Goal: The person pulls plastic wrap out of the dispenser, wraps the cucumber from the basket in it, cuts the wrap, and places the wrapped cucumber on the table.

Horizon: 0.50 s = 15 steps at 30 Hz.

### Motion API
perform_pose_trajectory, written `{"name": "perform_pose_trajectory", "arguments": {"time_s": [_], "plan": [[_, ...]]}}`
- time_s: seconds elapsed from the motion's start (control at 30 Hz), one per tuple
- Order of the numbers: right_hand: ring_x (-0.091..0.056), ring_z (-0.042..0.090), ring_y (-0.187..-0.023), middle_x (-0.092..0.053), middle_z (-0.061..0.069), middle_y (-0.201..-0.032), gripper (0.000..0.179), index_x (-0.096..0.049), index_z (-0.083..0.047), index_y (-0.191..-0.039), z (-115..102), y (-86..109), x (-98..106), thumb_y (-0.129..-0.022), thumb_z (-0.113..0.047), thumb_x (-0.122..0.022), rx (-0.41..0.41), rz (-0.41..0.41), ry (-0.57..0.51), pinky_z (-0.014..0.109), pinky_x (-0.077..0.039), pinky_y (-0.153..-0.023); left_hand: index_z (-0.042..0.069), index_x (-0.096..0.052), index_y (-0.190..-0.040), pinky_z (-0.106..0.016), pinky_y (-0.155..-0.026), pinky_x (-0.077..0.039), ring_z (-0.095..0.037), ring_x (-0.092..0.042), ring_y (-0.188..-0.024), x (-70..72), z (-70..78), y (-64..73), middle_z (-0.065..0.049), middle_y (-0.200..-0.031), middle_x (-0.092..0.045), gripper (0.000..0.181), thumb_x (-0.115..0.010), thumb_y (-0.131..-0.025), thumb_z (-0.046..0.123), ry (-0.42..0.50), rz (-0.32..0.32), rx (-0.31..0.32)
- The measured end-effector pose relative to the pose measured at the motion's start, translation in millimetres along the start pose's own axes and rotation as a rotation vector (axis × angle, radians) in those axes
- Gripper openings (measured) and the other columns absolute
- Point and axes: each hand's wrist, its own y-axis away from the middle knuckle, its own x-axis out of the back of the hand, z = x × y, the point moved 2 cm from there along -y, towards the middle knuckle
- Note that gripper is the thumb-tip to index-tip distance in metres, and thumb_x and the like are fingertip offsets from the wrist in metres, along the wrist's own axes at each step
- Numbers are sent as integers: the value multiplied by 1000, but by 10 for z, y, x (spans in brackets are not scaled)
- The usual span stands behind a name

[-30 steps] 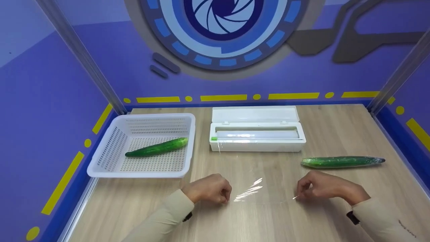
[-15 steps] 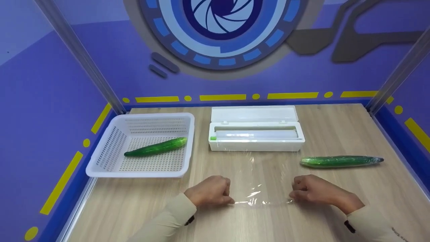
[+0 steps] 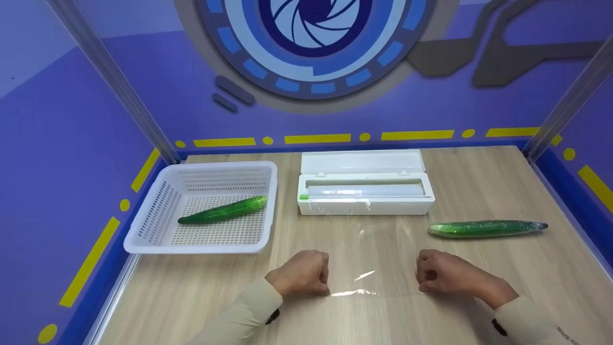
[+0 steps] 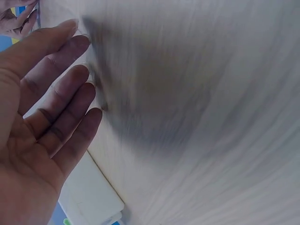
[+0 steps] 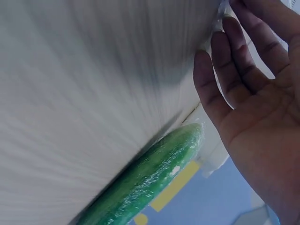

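A wood-grain table (image 3: 483, 189) carries a basket (image 3: 191, 249), open box (image 3: 383, 207) and wrapped cucumber (image 3: 486, 229).

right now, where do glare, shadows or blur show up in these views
Head view: bright glare streaks on the clear film, whose side edges are hard to make out; left wrist view: soft dark shadow on the blurred tabletop beside the left hand; right wrist view: small glints on the wrapped cucumber.
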Motion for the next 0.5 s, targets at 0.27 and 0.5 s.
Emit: {"name": "perform_pose_trajectory", "arguments": {"time_s": [0.27,0.5], "plan": [[-57,7,-89,-58,-11,-101,24,-73,-24,-105,52,95,-47,-87,-24,-89,-75,37,0,29,-51,-74,16,-81,-77,-15,-67,-39,0,-46,-73,0,-39,58,9,-81,-60,16,-96,-78,21,-42,5,-85],[-58,9,-91,-60,-10,-102,46,-71,-15,-122,101,145,-60,-84,-32,-91,-65,89,-29,30,-52,-75,18,-83,-81,-14,-75,-43,0,-52,-81,-6,-77,98,12,-89,-63,16,-97,-76,23,-29,17,-76]]}}
